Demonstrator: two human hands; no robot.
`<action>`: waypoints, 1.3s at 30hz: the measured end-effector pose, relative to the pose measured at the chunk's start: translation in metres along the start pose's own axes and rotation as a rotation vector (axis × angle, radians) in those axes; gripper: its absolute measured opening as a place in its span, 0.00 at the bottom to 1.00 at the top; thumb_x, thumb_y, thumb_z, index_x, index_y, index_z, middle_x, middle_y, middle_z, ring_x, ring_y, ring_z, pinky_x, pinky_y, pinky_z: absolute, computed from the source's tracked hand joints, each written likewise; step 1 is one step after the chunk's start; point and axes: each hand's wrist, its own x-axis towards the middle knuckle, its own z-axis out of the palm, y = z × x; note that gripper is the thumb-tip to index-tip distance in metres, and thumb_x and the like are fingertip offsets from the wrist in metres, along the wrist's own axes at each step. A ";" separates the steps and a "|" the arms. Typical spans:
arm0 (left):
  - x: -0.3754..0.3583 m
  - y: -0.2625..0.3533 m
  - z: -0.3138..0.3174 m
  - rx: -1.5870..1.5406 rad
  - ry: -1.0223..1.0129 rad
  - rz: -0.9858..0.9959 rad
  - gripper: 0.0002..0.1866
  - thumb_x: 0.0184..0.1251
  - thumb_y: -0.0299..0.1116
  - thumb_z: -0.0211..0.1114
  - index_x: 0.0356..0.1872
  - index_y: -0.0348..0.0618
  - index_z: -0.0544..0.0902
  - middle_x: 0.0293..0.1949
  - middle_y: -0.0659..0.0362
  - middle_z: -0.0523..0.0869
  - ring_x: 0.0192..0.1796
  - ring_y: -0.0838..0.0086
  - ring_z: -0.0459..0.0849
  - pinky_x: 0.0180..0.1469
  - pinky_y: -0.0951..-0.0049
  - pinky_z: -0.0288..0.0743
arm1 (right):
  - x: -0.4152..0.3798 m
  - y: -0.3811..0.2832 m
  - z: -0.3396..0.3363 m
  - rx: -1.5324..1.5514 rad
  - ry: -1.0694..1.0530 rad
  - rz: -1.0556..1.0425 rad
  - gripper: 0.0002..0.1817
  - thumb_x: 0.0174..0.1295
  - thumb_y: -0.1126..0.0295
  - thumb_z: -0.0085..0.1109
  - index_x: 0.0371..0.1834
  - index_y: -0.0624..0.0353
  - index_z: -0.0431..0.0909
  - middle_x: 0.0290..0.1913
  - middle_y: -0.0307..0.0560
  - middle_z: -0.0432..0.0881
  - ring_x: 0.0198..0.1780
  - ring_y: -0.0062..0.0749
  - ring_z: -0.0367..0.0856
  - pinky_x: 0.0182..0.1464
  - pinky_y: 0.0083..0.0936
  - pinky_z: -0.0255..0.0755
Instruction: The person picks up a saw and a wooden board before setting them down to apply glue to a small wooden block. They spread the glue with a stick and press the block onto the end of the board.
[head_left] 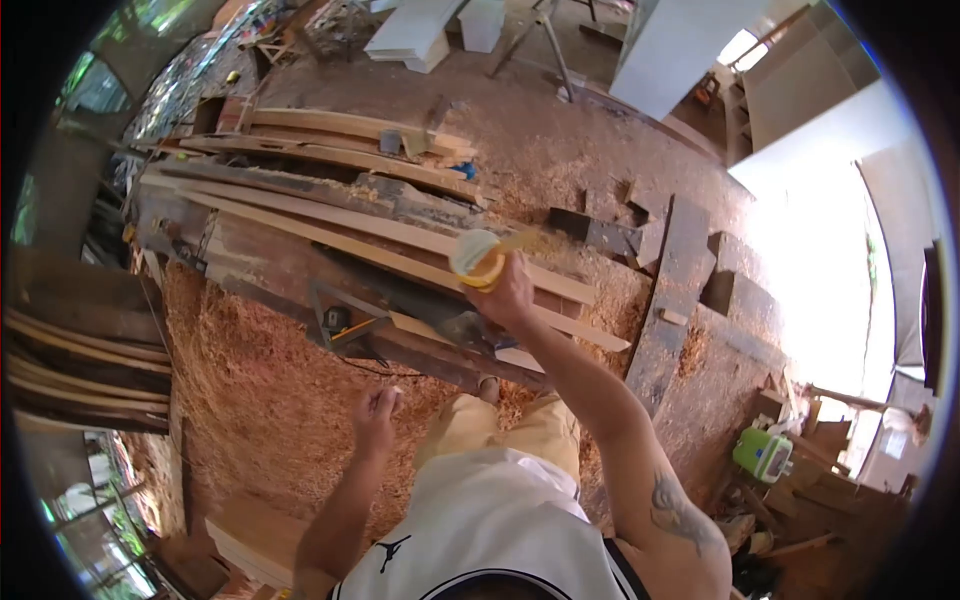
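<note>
My right hand (508,292) is wrapped round a clear cup (476,258) with a yellow rim, held above the long wooden strips (400,232) on the workbench. Something yellowish and blurred sticks out beside the cup. Low at the left, over the wood shavings, my left hand (378,408) is closed, with a small pale thing at its fingertips that is too small to name. Between the two hands, a triangular square (350,312) and a black and yellow tape measure (337,320) lie on the bench.
Dark planks and wood blocks (672,290) lie right of the bench. Shavings (250,370) cover the ground. A green box (762,453) stands at the lower right. White panels (408,35) lie at the back, and stacked boards (80,375) at the left.
</note>
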 end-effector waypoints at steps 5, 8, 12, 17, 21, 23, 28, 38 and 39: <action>-0.018 0.000 0.002 0.034 0.109 -0.017 0.09 0.78 0.33 0.66 0.42 0.36 0.83 0.37 0.60 0.87 0.39 0.78 0.83 0.46 0.73 0.80 | 0.026 0.012 0.028 0.112 0.040 -0.286 0.47 0.46 0.61 0.83 0.67 0.64 0.65 0.60 0.60 0.76 0.61 0.62 0.75 0.62 0.53 0.72; -0.020 0.001 0.012 0.033 0.151 -0.035 0.08 0.77 0.32 0.67 0.42 0.37 0.83 0.38 0.59 0.87 0.40 0.77 0.84 0.47 0.73 0.81 | 0.024 0.028 0.043 0.150 0.022 -0.294 0.44 0.47 0.61 0.83 0.65 0.63 0.66 0.59 0.59 0.76 0.61 0.62 0.74 0.63 0.51 0.72; -0.019 -0.002 0.021 0.029 0.123 -0.003 0.06 0.77 0.30 0.68 0.42 0.37 0.83 0.39 0.58 0.88 0.39 0.77 0.84 0.47 0.74 0.82 | 0.030 0.026 0.032 0.201 -0.139 -0.069 0.41 0.48 0.61 0.82 0.61 0.62 0.67 0.57 0.59 0.76 0.61 0.61 0.75 0.62 0.49 0.72; -0.015 -0.012 0.037 -0.025 0.123 0.049 0.06 0.77 0.30 0.67 0.44 0.37 0.84 0.39 0.57 0.89 0.40 0.76 0.86 0.46 0.74 0.83 | 0.044 0.033 0.032 0.254 -0.141 -0.134 0.40 0.47 0.62 0.82 0.61 0.62 0.67 0.55 0.60 0.76 0.60 0.62 0.75 0.61 0.50 0.73; -0.024 0.004 0.059 -0.021 0.155 -0.008 0.07 0.76 0.31 0.68 0.44 0.37 0.84 0.40 0.56 0.90 0.41 0.75 0.87 0.47 0.73 0.84 | 0.046 0.051 0.047 0.194 -0.183 -0.145 0.44 0.46 0.63 0.82 0.66 0.60 0.67 0.59 0.63 0.76 0.62 0.64 0.75 0.63 0.51 0.73; -0.024 0.004 0.063 -0.024 0.170 -0.015 0.07 0.76 0.32 0.68 0.44 0.38 0.84 0.40 0.57 0.90 0.41 0.75 0.87 0.47 0.72 0.84 | 0.047 0.060 0.055 0.225 -0.233 -0.140 0.46 0.47 0.63 0.81 0.70 0.61 0.65 0.61 0.64 0.75 0.63 0.64 0.75 0.65 0.52 0.72; -0.027 -0.016 0.068 -0.042 0.180 -0.053 0.08 0.76 0.33 0.69 0.44 0.38 0.84 0.39 0.57 0.90 0.40 0.77 0.87 0.45 0.74 0.83 | 0.051 0.068 0.055 0.208 -0.333 -0.157 0.54 0.45 0.65 0.83 0.76 0.62 0.59 0.65 0.64 0.74 0.67 0.65 0.72 0.66 0.52 0.70; -0.020 -0.008 0.081 -0.003 0.072 0.000 0.09 0.79 0.34 0.65 0.42 0.38 0.84 0.37 0.62 0.88 0.38 0.81 0.84 0.44 0.77 0.79 | 0.051 0.062 0.039 0.227 -0.233 -0.342 0.57 0.45 0.65 0.83 0.77 0.64 0.55 0.68 0.69 0.71 0.68 0.70 0.70 0.69 0.57 0.67; -0.021 -0.005 0.084 0.003 0.080 -0.001 0.09 0.79 0.34 0.65 0.42 0.39 0.84 0.37 0.62 0.87 0.38 0.81 0.83 0.43 0.77 0.79 | 0.051 0.064 0.041 0.203 -0.236 -0.323 0.57 0.45 0.66 0.83 0.78 0.64 0.55 0.69 0.70 0.70 0.69 0.70 0.69 0.70 0.57 0.65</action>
